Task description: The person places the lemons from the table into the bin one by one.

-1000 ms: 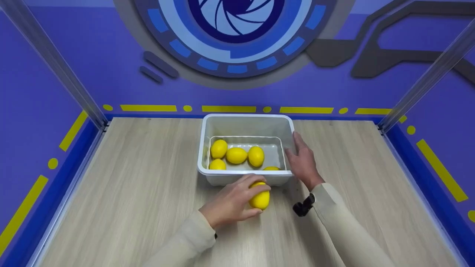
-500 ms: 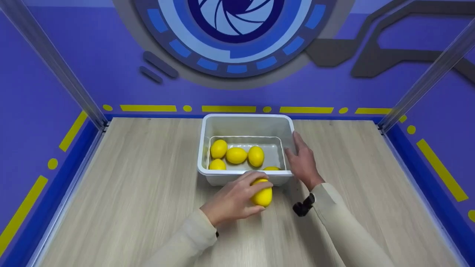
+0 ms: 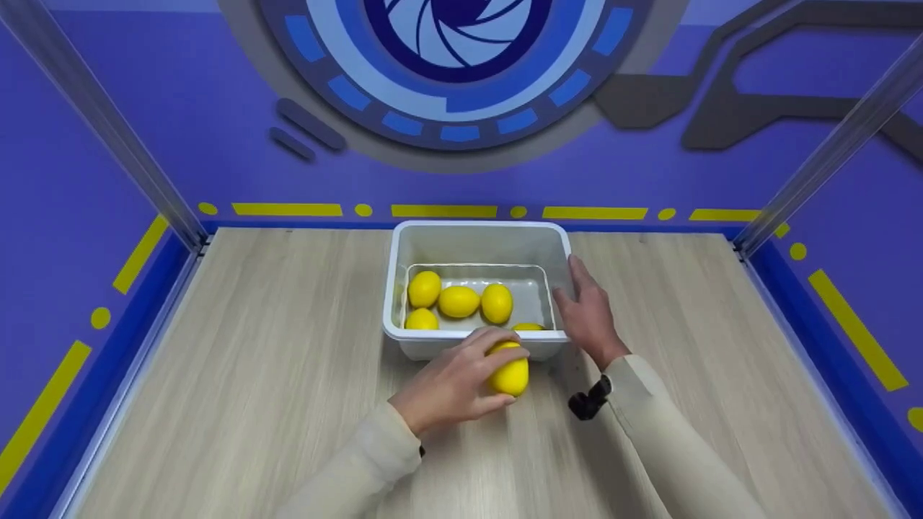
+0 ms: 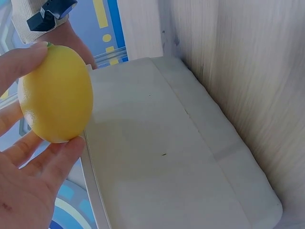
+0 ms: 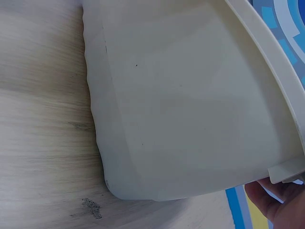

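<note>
My left hand (image 3: 454,382) holds a yellow lemon (image 3: 510,373) between thumb and fingers, just in front of the near wall of a white plastic bin (image 3: 476,334). In the left wrist view the lemon (image 4: 57,95) shows a small green stem end by the thumb, and it hangs beside the bin's outer wall (image 4: 152,152). My right hand (image 3: 593,317) grips the bin's right rim, thumb over the inner side. The right wrist view catches only part of that hand (image 5: 281,202) under the rim. Several lemons (image 3: 459,301) lie inside the bin; the near wall partly hides two.
A wood-grain tabletop (image 3: 288,346) carries the bin near its back edge. Blue-purple panels (image 3: 180,130) with yellow marks enclose the back and both sides, with metal posts (image 3: 115,122) at the corners. A small black device (image 3: 590,400) sits at the right wrist.
My left hand has shifted slightly up and right in the head view with the lemon, closer to the bin's near rim. The right hand and bin keep their place.
</note>
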The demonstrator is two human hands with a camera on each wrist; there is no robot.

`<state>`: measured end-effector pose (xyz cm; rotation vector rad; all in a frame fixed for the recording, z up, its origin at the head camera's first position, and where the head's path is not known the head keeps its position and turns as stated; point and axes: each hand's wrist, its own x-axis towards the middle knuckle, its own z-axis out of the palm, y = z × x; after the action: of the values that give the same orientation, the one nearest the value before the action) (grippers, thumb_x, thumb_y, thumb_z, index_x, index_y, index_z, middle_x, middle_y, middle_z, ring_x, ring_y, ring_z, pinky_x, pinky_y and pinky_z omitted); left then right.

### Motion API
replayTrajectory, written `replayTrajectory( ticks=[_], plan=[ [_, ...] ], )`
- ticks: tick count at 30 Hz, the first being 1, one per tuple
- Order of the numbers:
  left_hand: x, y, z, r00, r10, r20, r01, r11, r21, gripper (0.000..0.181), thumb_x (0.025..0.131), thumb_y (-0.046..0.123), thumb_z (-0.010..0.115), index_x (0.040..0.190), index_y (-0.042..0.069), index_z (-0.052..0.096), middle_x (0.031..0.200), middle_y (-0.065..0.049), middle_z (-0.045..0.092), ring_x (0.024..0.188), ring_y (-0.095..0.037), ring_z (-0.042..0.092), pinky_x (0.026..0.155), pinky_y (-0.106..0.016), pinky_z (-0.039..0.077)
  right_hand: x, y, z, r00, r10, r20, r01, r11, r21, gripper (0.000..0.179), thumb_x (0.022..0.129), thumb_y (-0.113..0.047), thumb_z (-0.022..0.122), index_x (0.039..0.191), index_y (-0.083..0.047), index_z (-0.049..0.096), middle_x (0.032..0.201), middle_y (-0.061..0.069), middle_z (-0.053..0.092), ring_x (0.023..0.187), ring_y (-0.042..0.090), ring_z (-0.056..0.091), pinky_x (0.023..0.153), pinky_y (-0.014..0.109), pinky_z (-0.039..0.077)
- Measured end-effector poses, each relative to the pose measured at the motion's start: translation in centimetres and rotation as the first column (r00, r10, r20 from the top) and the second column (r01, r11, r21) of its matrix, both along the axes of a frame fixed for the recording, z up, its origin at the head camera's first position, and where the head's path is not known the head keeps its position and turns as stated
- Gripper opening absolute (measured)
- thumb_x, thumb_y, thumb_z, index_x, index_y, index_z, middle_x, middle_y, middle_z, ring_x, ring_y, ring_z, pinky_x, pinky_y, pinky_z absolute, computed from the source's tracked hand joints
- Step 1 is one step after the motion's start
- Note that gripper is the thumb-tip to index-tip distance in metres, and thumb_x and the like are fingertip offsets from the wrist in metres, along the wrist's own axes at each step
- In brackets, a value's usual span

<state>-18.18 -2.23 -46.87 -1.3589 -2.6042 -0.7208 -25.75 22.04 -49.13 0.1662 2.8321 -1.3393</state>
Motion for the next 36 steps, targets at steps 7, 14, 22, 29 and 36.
replayTrajectory(
  ticks=[7, 14, 22, 29, 36],
  plan=[
    [-0.2, 0.06, 0.35, 1.0, 0.013, 0.025, -0.013, 1.0, -0.001, 0.053, 0.087, 0.035, 0.071, 0.135, 0.021, 0.053, 0.141, -0.003, 0.048, 0.128, -0.018, 0.05, 0.107, -0.03, 0.044, -0.02, 0.07, 0.02, 1.0, 0.012, -0.012, -0.012, 1.0, -0.009, 0.067, 0.101, -0.024, 0.046, 0.157, -0.019, 0.008, 0.163, 0.004, 0.015, 0.15, 0.024, 0.017, 0.121, 0.048, 0.017],
    [-0.28, 0.07, 0.45, 1.0, 0.014, 0.021, -0.014, 1.0, 0.016, 0.054, 0.087, 0.036, 0.07, 0.136, 0.02, 0.053, 0.142, -0.004, 0.048, 0.13, -0.019, 0.049, 0.108, -0.032, 0.044, -0.05, 0.11, 0.02, 1.0, 0.013, 0.003, -0.013, 1.0, -0.013, 0.067, 0.102, -0.025, 0.046, 0.157, -0.022, 0.007, 0.163, 0.002, 0.013, 0.151, 0.023, 0.016, 0.122, 0.047, 0.016],
    [-0.38, 0.22, 0.61, 1.0, 0.008, 0.004, -0.008, 0.999, 0.046, 0.054, 0.087, 0.034, 0.071, 0.135, 0.018, 0.053, 0.14, -0.004, 0.048, 0.128, -0.018, 0.048, 0.109, -0.03, 0.043, -0.08, 0.17, -0.07, 1.0, 0.012, -0.002, -0.012, 1.0, -0.011, 0.067, 0.102, -0.026, 0.046, 0.156, -0.021, 0.008, 0.163, 0.002, 0.014, 0.151, 0.022, 0.015, 0.122, 0.046, 0.016],
    [-0.57, 0.2, 0.66, 1.0, 0.007, -0.011, -0.006, 0.998, 0.065, 0.054, 0.087, 0.034, 0.071, 0.134, 0.017, 0.053, 0.139, -0.004, 0.048, 0.129, -0.018, 0.048, 0.11, -0.029, 0.041, -0.08, 0.16, -0.02, 1.0, 0.011, -0.003, -0.011, 1.0, -0.01, 0.067, 0.102, -0.026, 0.046, 0.156, -0.022, 0.008, 0.163, 0.002, 0.015, 0.151, 0.023, 0.016, 0.121, 0.047, 0.017],
    [-0.73, 0.22, 0.81, 1.0, 0.007, -0.024, -0.005, 0.997, 0.079, 0.054, 0.088, 0.035, 0.069, 0.136, 0.017, 0.052, 0.14, -0.005, 0.049, 0.13, -0.018, 0.047, 0.11, -0.03, 0.041, -0.04, 0.11, -0.03, 1.0, 0.006, -0.011, -0.006, 1.0, -0.004, 0.067, 0.101, -0.025, 0.047, 0.157, -0.02, 0.009, 0.163, 0.004, 0.017, 0.15, 0.024, 0.018, 0.121, 0.048, 0.018]
  ],
)
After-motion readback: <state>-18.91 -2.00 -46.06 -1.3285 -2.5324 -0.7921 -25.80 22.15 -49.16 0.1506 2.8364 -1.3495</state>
